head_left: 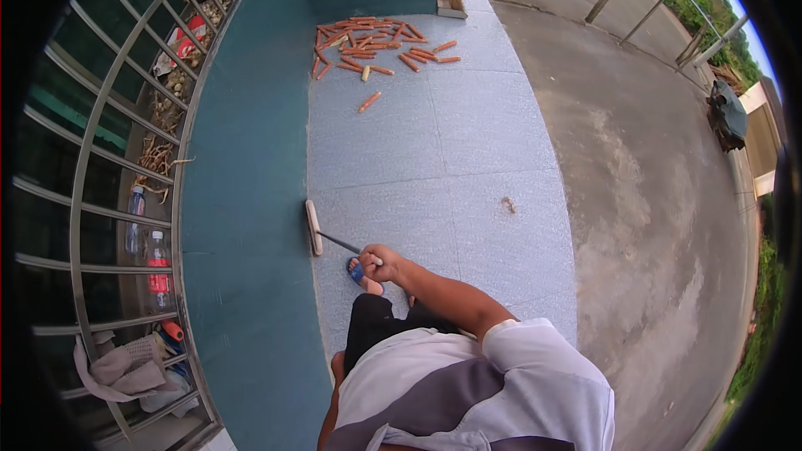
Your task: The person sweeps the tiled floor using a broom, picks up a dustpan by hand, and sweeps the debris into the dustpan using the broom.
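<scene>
My right hand (380, 260) is closed around the dark handle of a broom (313, 228). Its long, narrow, pale pinkish head stands at the foot of the teal wall, on the left edge of the tiled floor (384, 150). Beside the handle, a foot in a blue slipper (357, 271) shows below my hand. Of my left arm, only a part is visible along my left side; the hand itself is hidden. A small brownish scrap (508, 205) lies on the tiles to the right.
Many orange-brown cobs (368, 42), apparently corn, lie scattered by the far wall, one (368, 102) nearer. A dustpan (451, 5) stands at the far corner. On the left, a barred window (79, 192) holds bottles, roots and cloths. Concrete ground (635, 217) borders the tiles on the right.
</scene>
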`<state>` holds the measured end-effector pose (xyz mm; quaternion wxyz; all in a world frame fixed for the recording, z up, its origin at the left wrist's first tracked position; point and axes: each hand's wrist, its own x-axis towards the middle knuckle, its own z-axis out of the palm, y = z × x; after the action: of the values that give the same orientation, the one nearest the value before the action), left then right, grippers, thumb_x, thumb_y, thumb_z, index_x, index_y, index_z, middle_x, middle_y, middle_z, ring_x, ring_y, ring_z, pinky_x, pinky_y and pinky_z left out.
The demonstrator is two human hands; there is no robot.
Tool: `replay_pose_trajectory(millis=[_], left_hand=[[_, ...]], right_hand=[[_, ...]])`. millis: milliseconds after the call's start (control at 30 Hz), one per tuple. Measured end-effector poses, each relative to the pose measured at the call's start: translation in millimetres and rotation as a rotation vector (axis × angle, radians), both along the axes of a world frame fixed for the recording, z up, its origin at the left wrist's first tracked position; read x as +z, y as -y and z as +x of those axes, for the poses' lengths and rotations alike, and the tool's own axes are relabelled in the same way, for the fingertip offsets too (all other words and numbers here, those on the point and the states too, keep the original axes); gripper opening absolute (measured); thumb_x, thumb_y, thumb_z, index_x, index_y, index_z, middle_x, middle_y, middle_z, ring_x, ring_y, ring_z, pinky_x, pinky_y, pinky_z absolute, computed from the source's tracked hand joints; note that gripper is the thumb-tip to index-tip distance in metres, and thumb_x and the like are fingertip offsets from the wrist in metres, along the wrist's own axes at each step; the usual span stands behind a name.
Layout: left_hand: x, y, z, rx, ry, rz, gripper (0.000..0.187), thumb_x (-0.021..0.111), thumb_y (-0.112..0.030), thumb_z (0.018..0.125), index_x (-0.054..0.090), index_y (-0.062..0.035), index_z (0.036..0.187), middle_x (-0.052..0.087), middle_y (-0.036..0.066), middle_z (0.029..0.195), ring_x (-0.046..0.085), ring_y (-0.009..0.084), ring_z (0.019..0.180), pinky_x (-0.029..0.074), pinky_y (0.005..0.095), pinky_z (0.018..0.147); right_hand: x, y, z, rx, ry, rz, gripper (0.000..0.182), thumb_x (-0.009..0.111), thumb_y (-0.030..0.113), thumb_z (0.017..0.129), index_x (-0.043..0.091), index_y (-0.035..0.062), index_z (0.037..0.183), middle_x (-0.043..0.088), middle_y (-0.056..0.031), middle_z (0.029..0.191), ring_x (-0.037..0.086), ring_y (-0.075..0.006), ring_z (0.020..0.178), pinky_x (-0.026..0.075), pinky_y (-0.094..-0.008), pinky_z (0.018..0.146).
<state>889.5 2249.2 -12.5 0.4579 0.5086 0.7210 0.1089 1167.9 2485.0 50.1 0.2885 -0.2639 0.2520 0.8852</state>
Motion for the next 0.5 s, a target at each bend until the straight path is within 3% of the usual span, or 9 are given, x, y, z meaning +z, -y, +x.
replay_pose_trajectory(millis=[167,233,300,500], left_hand=[[-18,-24,-29,-0.101,0.009,0.029,0.021,0.049,-0.023,0.071,0.055,-0.0025,0.068,0.055,0.017,0.067,0.054,0.0261,0.064,0.039,0.0366,0.057],[-31,-36,-36,-0.143,0.028,0.043,0.021,0.049,-0.023,0.071,0.055,-0.0025,0.068,0.055,0.017,0.067,0.054,0.0261,0.064,0.039,0.0366,0.057],[-43,-51,-45,-0.181,0.047,0.064,0.021,0.049,-0.022,0.071,0.055,-0.0025,0.068,0.055,0.017,0.067,0.054,0.026,0.064,0.039,0.0365,0.057],[-42,-113,-64,-0.244,0.078,0.094,0.02,0.049,-0.022,0.07,0.054,-0.0028,0.067,0.054,0.017,0.066,0.054,0.0254,0.064,0.039,0.0364,0.057]], right_hand=[[-43,-28,24,-0.134,-0.098,-0.123,0.014,0.036,0.007,0.075,0.036,0.0052,0.062,0.036,0.0036,0.045,0.033,-0.0028,0.033,0.024,-0.0151,0.031],[-34,-25,57,-0.142,-0.087,-0.195,0.01,0.037,0.008,0.076,0.039,-0.0018,0.073,0.035,0.0035,0.045,0.032,-0.0026,0.032,0.023,-0.0149,0.03],[-22,-14,100,-0.136,-0.027,-0.252,0.018,0.036,0.009,0.076,0.037,-0.0081,0.084,0.035,0.0032,0.045,0.032,-0.0027,0.032,0.023,-0.0149,0.03],[28,45,201,-0.346,0.193,-0.287,0.021,0.034,0.01,0.077,0.038,-0.0082,0.086,0.035,0.0027,0.046,0.033,-0.0034,0.033,0.024,-0.0161,0.029]])
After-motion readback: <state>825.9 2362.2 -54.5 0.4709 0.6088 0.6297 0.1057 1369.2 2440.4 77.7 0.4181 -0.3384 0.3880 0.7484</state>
